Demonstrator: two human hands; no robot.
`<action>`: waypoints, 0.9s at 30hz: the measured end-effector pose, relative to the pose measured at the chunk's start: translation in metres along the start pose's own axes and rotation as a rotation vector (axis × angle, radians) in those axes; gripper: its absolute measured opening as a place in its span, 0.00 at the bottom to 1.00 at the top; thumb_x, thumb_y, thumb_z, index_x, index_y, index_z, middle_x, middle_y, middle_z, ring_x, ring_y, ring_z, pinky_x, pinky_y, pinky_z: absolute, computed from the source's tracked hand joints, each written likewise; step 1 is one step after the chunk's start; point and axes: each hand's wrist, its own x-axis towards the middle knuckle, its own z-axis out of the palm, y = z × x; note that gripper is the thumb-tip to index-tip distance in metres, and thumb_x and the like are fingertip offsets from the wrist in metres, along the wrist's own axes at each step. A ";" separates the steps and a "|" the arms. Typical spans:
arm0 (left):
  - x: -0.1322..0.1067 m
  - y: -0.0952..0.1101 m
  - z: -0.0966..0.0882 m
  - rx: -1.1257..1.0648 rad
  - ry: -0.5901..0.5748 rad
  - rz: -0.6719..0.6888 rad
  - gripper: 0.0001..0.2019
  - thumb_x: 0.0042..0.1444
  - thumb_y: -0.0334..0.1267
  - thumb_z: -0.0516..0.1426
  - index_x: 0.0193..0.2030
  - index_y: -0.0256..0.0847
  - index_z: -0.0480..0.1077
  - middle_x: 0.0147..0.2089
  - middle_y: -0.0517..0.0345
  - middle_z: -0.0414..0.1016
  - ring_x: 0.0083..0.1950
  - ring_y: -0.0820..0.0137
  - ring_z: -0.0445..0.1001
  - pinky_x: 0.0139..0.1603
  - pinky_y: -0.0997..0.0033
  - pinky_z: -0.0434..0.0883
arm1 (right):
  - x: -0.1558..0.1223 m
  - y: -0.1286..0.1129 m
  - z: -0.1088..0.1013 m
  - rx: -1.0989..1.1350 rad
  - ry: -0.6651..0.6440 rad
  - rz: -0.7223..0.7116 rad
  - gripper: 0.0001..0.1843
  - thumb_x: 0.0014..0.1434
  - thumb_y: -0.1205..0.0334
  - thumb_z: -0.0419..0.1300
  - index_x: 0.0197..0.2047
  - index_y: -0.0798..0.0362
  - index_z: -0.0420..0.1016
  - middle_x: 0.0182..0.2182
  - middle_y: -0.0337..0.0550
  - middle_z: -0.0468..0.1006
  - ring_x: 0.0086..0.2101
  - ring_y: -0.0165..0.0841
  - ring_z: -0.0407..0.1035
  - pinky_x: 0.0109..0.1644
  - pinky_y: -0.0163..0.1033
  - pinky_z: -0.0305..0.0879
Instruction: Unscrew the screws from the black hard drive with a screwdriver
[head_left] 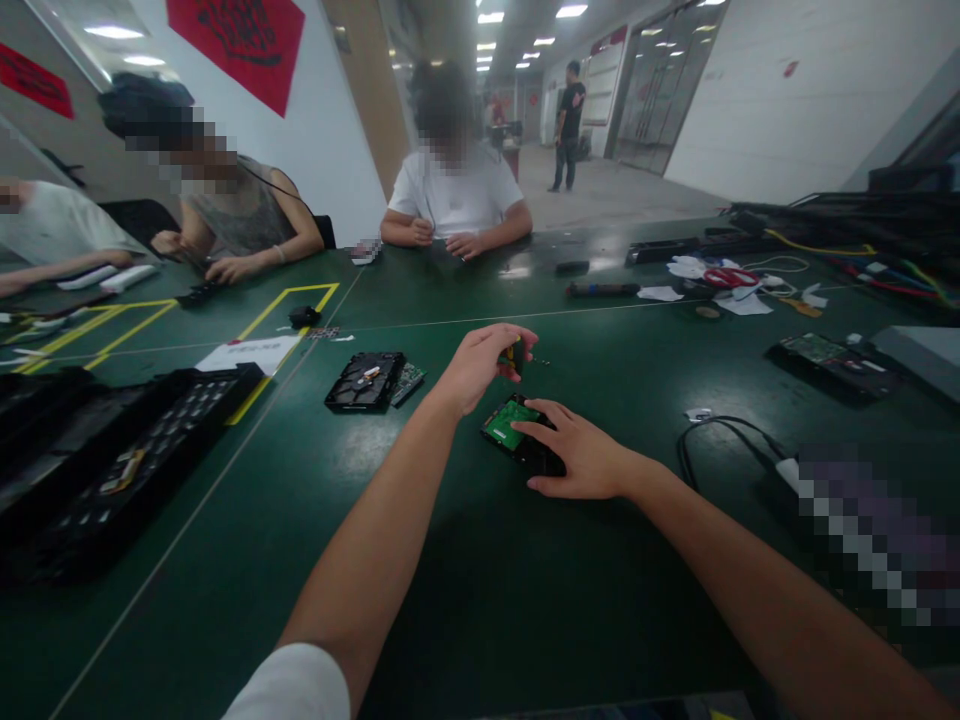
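Green circuit board, yellow-black tool, dark-green table

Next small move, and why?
I'd probably bring the left hand's small yellow-black tool over to the drive. The right hand rests on the drive with spread fingers, which should help steady it; its green board faces up, and the tool is held off it, just beyond. The tool's tip isn't clear, so check that first.

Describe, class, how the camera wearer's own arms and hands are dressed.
The left hand and right hand are ungloved, with no watch or bracelet in view. A plain white sleeve with a rounded edge shows on the left upper arm; on the right arm no sleeve shows.
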 end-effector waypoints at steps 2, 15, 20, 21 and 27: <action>-0.001 0.002 0.000 0.021 0.008 -0.008 0.12 0.63 0.42 0.58 0.40 0.37 0.80 0.42 0.48 0.79 0.42 0.66 0.77 0.30 0.75 0.72 | 0.000 0.000 0.000 0.001 0.002 0.000 0.46 0.60 0.40 0.68 0.74 0.49 0.62 0.75 0.60 0.53 0.71 0.59 0.51 0.73 0.66 0.52; -0.002 0.004 -0.001 0.223 0.063 0.022 0.14 0.59 0.50 0.65 0.39 0.40 0.79 0.36 0.55 0.75 0.35 0.71 0.71 0.29 0.76 0.69 | 0.000 -0.002 -0.002 -0.023 0.012 0.002 0.46 0.59 0.40 0.68 0.74 0.49 0.62 0.74 0.61 0.54 0.71 0.58 0.53 0.73 0.65 0.53; -0.005 0.009 0.000 0.219 -0.039 0.034 0.11 0.60 0.46 0.63 0.43 0.41 0.78 0.39 0.55 0.75 0.39 0.70 0.73 0.32 0.75 0.73 | -0.001 -0.002 -0.002 -0.017 -0.002 0.008 0.46 0.60 0.40 0.68 0.74 0.49 0.62 0.74 0.61 0.54 0.71 0.58 0.52 0.73 0.65 0.53; -0.005 0.010 0.000 0.217 -0.052 0.038 0.11 0.60 0.45 0.63 0.44 0.41 0.78 0.39 0.55 0.75 0.39 0.70 0.73 0.32 0.75 0.73 | -0.001 -0.002 -0.002 -0.016 -0.004 0.009 0.46 0.60 0.40 0.68 0.75 0.49 0.62 0.74 0.60 0.53 0.71 0.58 0.52 0.73 0.66 0.53; -0.003 0.008 -0.003 0.226 0.005 0.025 0.11 0.62 0.45 0.60 0.39 0.40 0.80 0.36 0.54 0.75 0.36 0.71 0.72 0.30 0.76 0.71 | -0.001 -0.002 -0.003 -0.017 0.002 0.010 0.46 0.60 0.40 0.68 0.74 0.49 0.62 0.74 0.61 0.54 0.71 0.58 0.52 0.73 0.64 0.53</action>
